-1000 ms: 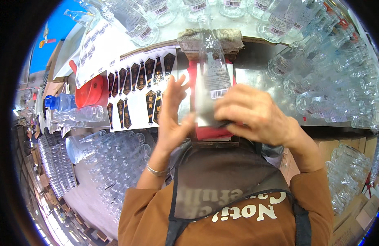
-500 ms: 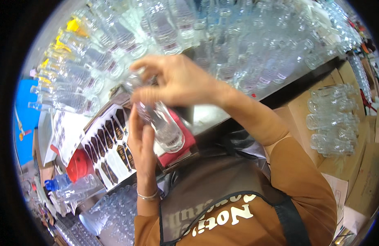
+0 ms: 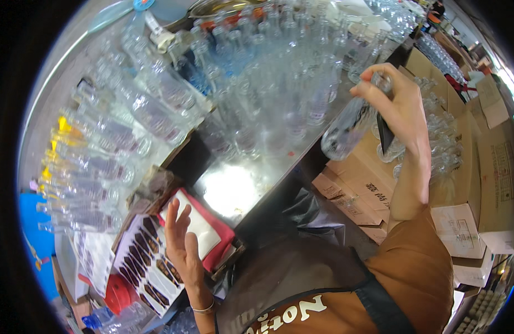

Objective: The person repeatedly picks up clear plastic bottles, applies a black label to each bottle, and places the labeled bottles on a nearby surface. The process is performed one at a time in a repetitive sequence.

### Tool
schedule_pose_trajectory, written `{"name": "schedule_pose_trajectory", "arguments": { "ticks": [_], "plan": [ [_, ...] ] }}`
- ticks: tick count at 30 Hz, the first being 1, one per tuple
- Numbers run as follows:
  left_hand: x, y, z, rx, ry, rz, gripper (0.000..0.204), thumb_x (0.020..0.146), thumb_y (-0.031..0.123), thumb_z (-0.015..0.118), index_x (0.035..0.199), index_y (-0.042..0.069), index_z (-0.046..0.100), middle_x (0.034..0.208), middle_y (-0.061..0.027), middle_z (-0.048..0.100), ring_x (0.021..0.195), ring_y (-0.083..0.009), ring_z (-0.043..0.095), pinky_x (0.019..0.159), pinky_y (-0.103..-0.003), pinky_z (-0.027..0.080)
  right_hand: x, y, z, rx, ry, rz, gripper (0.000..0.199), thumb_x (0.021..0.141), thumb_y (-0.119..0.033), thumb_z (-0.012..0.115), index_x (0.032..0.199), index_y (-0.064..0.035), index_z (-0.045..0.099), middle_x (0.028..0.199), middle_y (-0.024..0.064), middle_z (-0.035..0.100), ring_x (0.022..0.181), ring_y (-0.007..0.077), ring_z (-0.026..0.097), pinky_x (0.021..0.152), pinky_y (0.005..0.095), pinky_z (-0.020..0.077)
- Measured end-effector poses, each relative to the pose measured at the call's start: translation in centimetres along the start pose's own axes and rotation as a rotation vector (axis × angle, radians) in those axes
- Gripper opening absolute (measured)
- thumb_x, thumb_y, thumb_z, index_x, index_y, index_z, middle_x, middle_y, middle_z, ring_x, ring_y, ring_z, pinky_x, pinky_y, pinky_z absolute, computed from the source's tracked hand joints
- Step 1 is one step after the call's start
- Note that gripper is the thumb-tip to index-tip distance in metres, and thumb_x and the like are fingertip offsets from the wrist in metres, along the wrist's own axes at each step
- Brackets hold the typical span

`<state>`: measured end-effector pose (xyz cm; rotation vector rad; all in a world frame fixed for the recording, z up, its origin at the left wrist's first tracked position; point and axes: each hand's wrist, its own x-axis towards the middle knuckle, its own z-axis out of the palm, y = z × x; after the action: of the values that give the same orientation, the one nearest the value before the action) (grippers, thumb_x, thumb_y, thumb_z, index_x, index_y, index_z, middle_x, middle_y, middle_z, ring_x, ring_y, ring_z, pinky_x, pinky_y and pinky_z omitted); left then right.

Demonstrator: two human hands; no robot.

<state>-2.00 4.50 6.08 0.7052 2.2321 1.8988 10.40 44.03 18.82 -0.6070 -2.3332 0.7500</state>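
Note:
My right hand (image 3: 402,108) grips a clear glass bottle (image 3: 346,133) by its neck end, with the bottle's base tilted down to the left. A dark marking shows on the bottle's side. The bottle hangs between the metal worktop and an open cardboard box (image 3: 368,181) on the right. My left hand (image 3: 184,245) holds nothing, its fingers apart, beside a red pad with a white cloth (image 3: 205,225). Left of that hand lies a white sheet with dark labels (image 3: 148,259).
Many clear bottles (image 3: 290,94) stand on the metal worktop (image 3: 232,192). More bottles lie at its left, some beside yellow pieces (image 3: 65,125). Bottles (image 3: 443,133) also fill the cardboard box at right. A red container (image 3: 119,294) sits at lower left.
My right hand has carried the bottle from above the red pad to the right, beside the cardboard box. My left hand has let go and opened. The view has swung right.

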Motion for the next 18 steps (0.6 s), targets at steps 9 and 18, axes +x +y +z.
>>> {"name": "schedule_pose_trajectory", "arguments": {
  "ticks": [9,18],
  "plan": [
    [2.2,-0.7,3.1,-0.025,-0.048,-0.07,0.057,0.097,0.012,0.059,0.149,-0.001,0.04,0.151,-0.0163,0.047,0.125,-0.0261,0.058,0.108,-0.038,0.042,11.2,16.5,0.9,-0.385,0.224,0.127,0.058,0.084,-0.055,0.066,0.112,-0.0042,0.067,0.097,0.0217,0.072,0.1,0.0426,0.067,0.085,0.0493,0.051],
    [3.1,-1.4,4.0,0.036,-0.065,-0.143,0.053,0.096,0.004,0.058,0.147,0.0,0.045,0.149,-0.0134,0.05,0.122,-0.0213,0.059,0.099,-0.031,0.046,16.4,20.4,3.9,-0.306,0.16,0.072,0.065,0.084,-0.061,0.066,0.112,-0.0016,0.068,0.101,0.0204,0.072,0.095,0.0375,0.068,0.085,0.043,0.0511]
  ]
}}
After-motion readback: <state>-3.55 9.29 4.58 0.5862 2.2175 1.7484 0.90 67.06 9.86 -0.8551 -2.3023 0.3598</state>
